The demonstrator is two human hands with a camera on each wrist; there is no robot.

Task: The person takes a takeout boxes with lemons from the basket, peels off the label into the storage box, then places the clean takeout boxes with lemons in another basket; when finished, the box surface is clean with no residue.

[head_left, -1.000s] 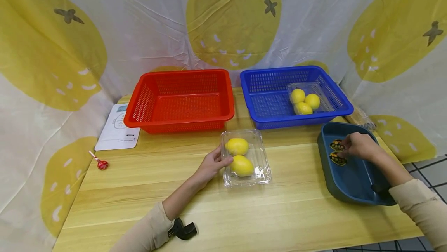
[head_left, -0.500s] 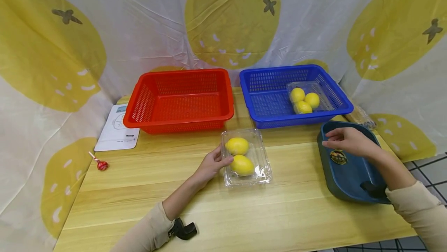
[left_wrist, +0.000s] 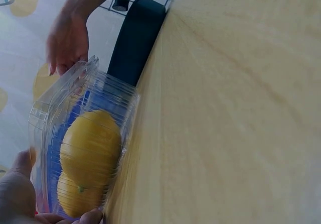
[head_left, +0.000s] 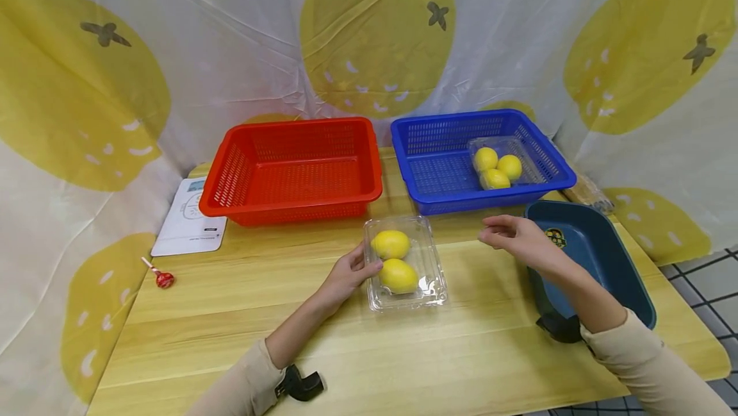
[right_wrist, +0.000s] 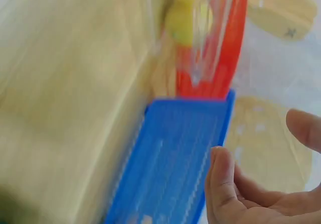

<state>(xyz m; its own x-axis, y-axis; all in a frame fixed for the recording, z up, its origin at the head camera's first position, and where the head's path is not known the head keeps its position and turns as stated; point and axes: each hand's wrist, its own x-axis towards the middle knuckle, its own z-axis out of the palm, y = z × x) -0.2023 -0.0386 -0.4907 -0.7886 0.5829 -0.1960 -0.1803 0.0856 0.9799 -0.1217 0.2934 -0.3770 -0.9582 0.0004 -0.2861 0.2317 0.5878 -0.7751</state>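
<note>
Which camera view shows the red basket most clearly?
The head view: the whole red basket stands on the table. The right wrist view shows only a blurred red edge; the left wrist view shows none.

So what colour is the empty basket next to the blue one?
Red. The red basket shows best in the head view.
</note>
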